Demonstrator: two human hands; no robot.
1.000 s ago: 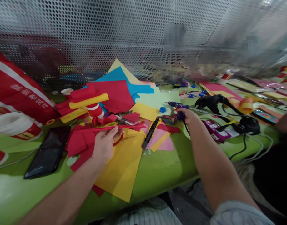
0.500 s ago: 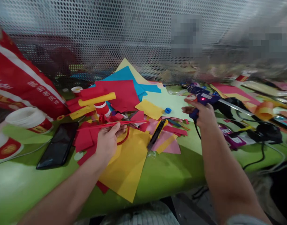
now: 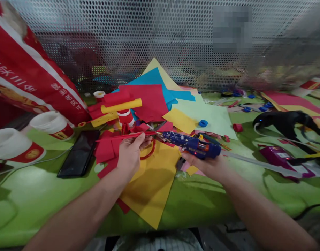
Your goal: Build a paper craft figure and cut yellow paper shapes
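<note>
In my left hand (image 3: 132,151) I pinch a thin red paper strip (image 3: 115,136), held level over the pile of cut paper. My right hand (image 3: 205,165) is wrapped round a blue hot glue gun (image 3: 187,143) with a lit red light and a clear glue stick (image 3: 256,162) out of its back. The gun's nozzle is at the strip's right end, close to my left fingertips; whether they touch I cannot tell. Below lie a large yellow sheet (image 3: 149,188) and red scissor handles (image 3: 149,153). The knife (image 3: 180,164) is mostly hidden behind my right hand.
A black phone (image 3: 78,153) and paper cups (image 3: 51,125) stand left, before a big red bag (image 3: 42,69). Coloured sheets (image 3: 149,99) are heaped at the back against a perforated metal screen (image 3: 149,31). A purple packet (image 3: 276,160) and a black strap-like object (image 3: 288,122) lie right.
My right hand has brought the glue gun from the right over to the red strip's end. My left hand still holds the strip. The view has shifted slightly.
</note>
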